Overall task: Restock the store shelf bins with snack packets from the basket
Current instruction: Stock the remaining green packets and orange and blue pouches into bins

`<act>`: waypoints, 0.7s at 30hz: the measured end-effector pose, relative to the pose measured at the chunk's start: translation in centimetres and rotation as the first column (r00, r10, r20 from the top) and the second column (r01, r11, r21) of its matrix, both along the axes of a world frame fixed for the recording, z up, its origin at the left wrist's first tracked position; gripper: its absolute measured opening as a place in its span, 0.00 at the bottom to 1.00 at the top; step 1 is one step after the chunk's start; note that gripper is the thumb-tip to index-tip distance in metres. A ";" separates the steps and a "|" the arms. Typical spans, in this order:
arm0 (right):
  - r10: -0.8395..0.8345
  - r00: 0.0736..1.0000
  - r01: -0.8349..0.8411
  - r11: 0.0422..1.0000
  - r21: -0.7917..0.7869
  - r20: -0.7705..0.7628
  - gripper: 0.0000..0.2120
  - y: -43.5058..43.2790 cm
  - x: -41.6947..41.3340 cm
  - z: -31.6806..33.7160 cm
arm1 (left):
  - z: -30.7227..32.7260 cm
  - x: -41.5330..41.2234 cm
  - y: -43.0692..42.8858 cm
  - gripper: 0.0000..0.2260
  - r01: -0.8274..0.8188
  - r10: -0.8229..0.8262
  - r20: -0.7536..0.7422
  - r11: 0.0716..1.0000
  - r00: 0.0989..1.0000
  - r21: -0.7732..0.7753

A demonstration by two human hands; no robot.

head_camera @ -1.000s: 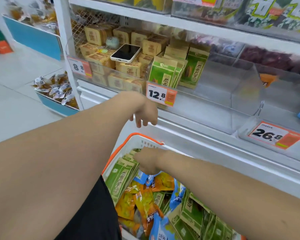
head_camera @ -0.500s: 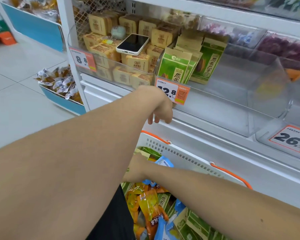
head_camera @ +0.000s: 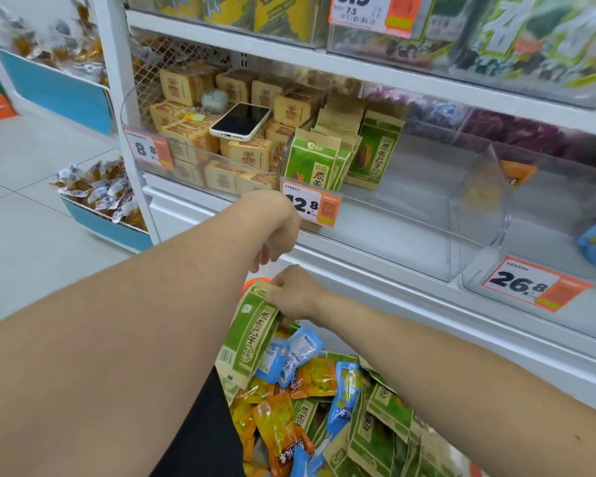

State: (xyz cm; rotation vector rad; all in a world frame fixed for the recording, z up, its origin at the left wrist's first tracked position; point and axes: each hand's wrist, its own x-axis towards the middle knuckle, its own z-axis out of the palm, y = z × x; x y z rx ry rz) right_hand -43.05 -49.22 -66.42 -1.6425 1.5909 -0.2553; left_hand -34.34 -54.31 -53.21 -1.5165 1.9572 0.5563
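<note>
R hand (head_camera: 298, 297) has thumb & fingers clamped on the top edge of a green packet (head_camera: 252, 339), held tilted above the packet heap (head_camera: 310, 383) in the basket (head_camera: 253, 283), w/ fingertips partly hidden behind it. L hand (head_camera: 276, 235) hangs just beside the 12.8 price tag (head_camera: 312, 206), fingers loosely curled downward & holding nothing, tips blurred. Basket is mostly covered by arms & packets, only a bit of orange rim shows; clear bin (head_camera: 410, 215) behind the tag holds a few matching green pkts near the tag.

A white phone (head_camera: 240, 121) lies atop tan boxes (head_camera: 246, 153), behind an orange price tag (head_camera: 147, 148)
</note>
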 end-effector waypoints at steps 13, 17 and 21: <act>-0.347 0.938 0.289 0.818 -0.498 -0.025 0.10 -0.7 -5.2 17.6 | 3.7 -0.7 2.8 0.26 -0.227 0.285 -0.607 0.959 0.742 0.173; -0.390 0.889 0.458 0.729 -0.509 0.241 0.20 -1.2 -7.0 20.2 | 4.1 -1.8 2.6 0.15 -0.302 0.319 -0.869 0.930 0.378 0.210; -0.446 0.851 0.521 0.649 -0.555 0.277 0.20 -2.0 -10.0 18.6 | 4.0 -3.0 1.9 0.12 -0.310 0.257 -0.964 0.924 0.074 0.222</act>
